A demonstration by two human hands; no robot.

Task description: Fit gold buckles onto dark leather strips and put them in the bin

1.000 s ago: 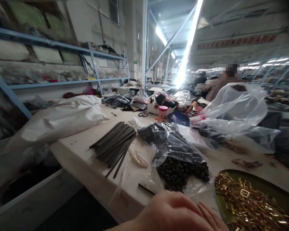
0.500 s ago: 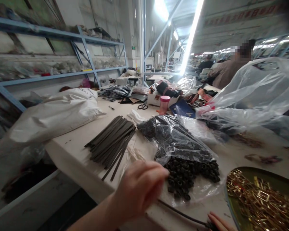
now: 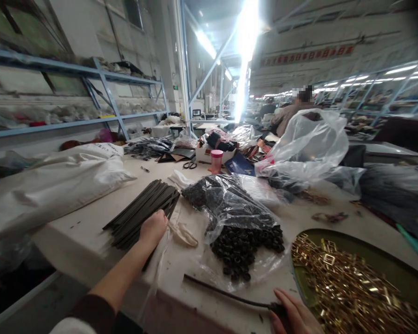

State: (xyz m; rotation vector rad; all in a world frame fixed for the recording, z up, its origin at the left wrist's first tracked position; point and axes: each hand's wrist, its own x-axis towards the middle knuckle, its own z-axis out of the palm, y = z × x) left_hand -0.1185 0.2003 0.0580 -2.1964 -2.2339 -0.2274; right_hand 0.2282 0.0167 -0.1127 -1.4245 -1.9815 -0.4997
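My left hand reaches out over the table and rests, fingers curled, on the near end of a stack of long dark strips. My right hand sits at the table's front edge, its fingers closed on the end of one thin dark strip that lies flat in front of me. Just beyond that strip, a clear plastic bag of small black rings lies open. A round green tray at the right holds several gold metal buckles.
A big white sack lies at the left of the table. Further back stand a pink cup, scissors, boxes and clear bags. Blue shelving lines the left wall. A person sits far behind.
My left hand has moved forward and left from near the table's front edge onto the stack of strips. My right hand now shows more, holding one strip's end.
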